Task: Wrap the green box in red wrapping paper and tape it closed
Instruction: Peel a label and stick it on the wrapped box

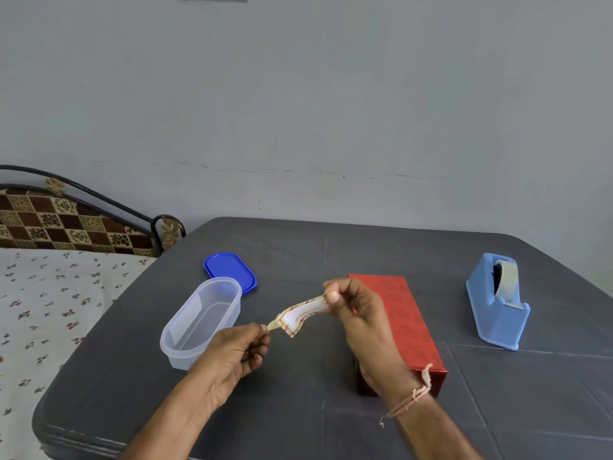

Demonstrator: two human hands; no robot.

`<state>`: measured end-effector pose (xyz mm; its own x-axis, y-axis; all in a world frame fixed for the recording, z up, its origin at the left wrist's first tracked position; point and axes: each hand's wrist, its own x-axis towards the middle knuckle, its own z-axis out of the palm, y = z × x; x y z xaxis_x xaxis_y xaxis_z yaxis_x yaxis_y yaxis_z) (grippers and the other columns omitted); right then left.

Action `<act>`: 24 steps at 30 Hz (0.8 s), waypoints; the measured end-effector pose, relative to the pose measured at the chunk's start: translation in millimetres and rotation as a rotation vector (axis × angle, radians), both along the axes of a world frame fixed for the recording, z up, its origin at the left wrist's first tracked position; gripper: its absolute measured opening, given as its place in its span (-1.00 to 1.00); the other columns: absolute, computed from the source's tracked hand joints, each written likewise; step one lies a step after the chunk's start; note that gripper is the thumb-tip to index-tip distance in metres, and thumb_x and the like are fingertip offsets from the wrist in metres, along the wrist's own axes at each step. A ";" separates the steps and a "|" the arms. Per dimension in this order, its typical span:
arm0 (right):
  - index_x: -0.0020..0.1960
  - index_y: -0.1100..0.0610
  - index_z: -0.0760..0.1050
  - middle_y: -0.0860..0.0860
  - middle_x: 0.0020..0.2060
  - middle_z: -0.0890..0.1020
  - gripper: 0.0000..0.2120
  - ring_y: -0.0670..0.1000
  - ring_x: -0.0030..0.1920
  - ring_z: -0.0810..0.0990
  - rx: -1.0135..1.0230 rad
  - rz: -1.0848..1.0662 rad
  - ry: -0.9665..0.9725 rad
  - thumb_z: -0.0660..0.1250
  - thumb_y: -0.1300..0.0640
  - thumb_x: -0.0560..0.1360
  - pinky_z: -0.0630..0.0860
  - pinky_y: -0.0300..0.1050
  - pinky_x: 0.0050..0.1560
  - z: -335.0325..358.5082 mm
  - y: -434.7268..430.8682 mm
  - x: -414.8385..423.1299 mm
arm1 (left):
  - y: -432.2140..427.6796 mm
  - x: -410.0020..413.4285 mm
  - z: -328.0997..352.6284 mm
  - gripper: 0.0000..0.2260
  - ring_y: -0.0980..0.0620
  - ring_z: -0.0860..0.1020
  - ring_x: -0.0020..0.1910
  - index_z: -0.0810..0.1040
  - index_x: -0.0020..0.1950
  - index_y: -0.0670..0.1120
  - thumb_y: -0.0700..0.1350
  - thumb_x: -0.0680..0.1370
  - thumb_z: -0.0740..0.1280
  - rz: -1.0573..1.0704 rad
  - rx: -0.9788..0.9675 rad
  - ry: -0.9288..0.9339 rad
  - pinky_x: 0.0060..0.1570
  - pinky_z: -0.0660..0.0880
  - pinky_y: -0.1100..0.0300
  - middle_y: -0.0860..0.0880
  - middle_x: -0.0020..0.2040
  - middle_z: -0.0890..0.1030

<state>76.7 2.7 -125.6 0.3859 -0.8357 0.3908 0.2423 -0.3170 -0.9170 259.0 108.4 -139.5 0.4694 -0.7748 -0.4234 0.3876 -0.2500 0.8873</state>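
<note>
The red-wrapped box (403, 323) is partly hidden behind the right hand (356, 313), its long axis running twelve to five o'clock on the grey table (298, 254). Left hand (237, 351) and right pinch a patterned strip (302, 315) between them. At nine o'clock, the clear tub (202, 322) holds nothing visible.

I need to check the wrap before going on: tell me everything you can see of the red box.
The red box is a long rectangular block, fully covered in glossy red paper with a faint pattern; no green shows. It lies flat on the grey table, long axis running away from the camera. The right hand and wrist hide part of its left side; whether they touch it is unclear.
</note>
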 end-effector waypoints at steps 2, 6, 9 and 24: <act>-0.07 0.26 0.58 0.05 -0.20 0.64 -0.92 -0.02 -0.13 0.55 0.036 -0.079 -0.008 0.36 0.28 0.61 0.49 -0.14 -0.05 6.5 -9.4 -9.7 | -3.8 1.2 -7.7 -0.86 0.05 0.55 -0.35 0.69 -0.11 -0.27 -0.26 0.60 0.37 0.012 0.012 -0.119 -0.35 0.53 0.24 -0.12 -0.30 0.65; -0.06 0.21 0.61 0.19 -0.16 0.73 -0.92 0.02 -0.18 0.63 0.124 -0.228 0.007 0.38 0.24 0.60 0.52 -0.14 -0.14 15.4 -27.4 -30.7 | -11.5 -3.1 -21.6 -0.84 0.09 0.57 -0.33 0.70 -0.17 -0.17 -0.21 0.58 0.39 -0.036 0.083 -0.592 -0.29 0.49 0.23 -0.03 -0.32 0.69; -0.05 0.18 0.65 0.13 -0.17 0.75 -0.94 -0.02 -0.18 0.69 0.162 -0.267 0.072 0.42 0.21 0.58 0.55 -0.24 -0.20 20.0 -33.8 -45.3 | -19.1 -7.6 -22.2 -0.92 0.15 0.63 -0.26 0.67 -0.14 -0.01 -0.10 0.56 0.45 -0.134 0.199 -1.034 -0.25 0.47 0.33 0.08 -0.25 0.68; 0.00 0.15 0.65 0.10 -0.19 0.74 -0.93 -0.08 -0.20 0.64 0.053 -0.143 0.247 0.43 0.27 0.55 0.54 -0.17 -0.12 46.3 -42.4 -70.2 | -49.9 -49.7 33.8 -0.85 0.26 0.62 0.02 0.67 0.12 0.12 0.09 0.58 0.41 -0.055 -0.403 -1.008 -0.03 0.49 0.39 0.22 -0.01 0.69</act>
